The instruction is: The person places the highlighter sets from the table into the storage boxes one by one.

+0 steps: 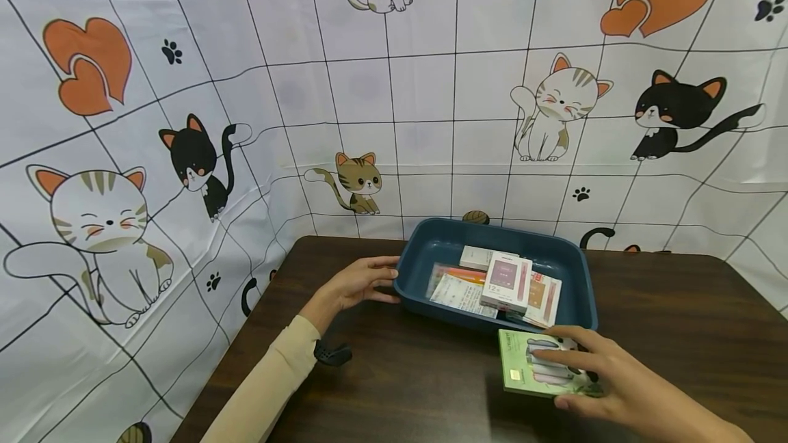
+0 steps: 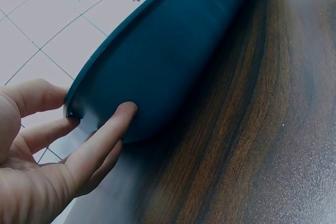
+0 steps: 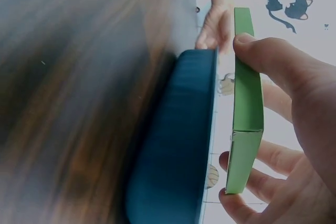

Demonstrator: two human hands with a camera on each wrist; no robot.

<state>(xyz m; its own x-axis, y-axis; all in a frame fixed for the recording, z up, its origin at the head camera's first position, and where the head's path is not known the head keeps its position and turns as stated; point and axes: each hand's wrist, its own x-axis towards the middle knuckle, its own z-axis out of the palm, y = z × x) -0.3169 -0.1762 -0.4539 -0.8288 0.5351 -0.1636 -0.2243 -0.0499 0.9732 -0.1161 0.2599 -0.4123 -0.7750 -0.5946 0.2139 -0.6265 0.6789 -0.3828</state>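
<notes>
My right hand (image 1: 606,378) holds a flat green box (image 1: 517,361) with a picture on its front, just in front of the blue plastic bin (image 1: 425,306). In the right wrist view, the thumb lies on one side of the green box (image 3: 248,98) and fingers lie on the other. At the bin's left end, my left hand (image 1: 360,284) touches the rim. The left wrist view shows fairly straight fingers of the left hand (image 2: 47,177) against the outer wall of the bin (image 2: 157,66). Inside it lie a white and pink box (image 1: 507,282) and other packets.
An orange and white packet (image 1: 462,289), a white and brown box (image 1: 544,299) and a pale box (image 1: 483,256) also lie in the bin. A black band (image 1: 332,354) sits by the left wrist. Behind the dark wooden table (image 1: 382,374) hangs a cat-printed sheet (image 1: 425,149).
</notes>
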